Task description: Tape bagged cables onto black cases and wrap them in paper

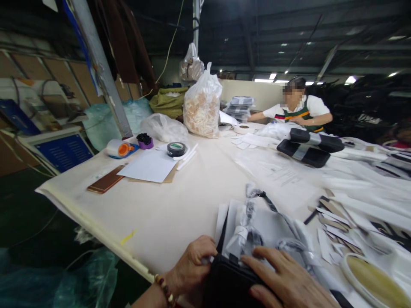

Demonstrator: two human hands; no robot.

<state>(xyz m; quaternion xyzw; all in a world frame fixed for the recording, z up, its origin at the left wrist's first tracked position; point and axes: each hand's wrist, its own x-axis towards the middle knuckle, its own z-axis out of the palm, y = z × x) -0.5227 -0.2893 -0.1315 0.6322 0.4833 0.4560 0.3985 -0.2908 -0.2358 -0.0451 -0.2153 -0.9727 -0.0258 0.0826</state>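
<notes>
A black bag [229, 284] is close to me at the bottom of the head view, its lower part cut off by the frame. My left hand [197, 259], a beaded bracelet at its wrist, is closed in a pinch at the bag's upper left corner. My right hand [282, 276] lies across the bag's top right with its fingers stretched and apart. Just beyond the bag, a plastic-wrapped strap [250, 214] with a dark buckle lies over white sheets [221, 218]. What exactly the left fingertips pinch is partly hidden.
Paper strips [337, 226] and a round tape roll [372, 278] lie on the right. Wrapped black cases [305, 147] sit farther back, near a co-worker [302, 107]. White paper [149, 164], black tape [176, 149] and a phone-like brown slab [105, 179] are left. A pole [102, 72] rises behind.
</notes>
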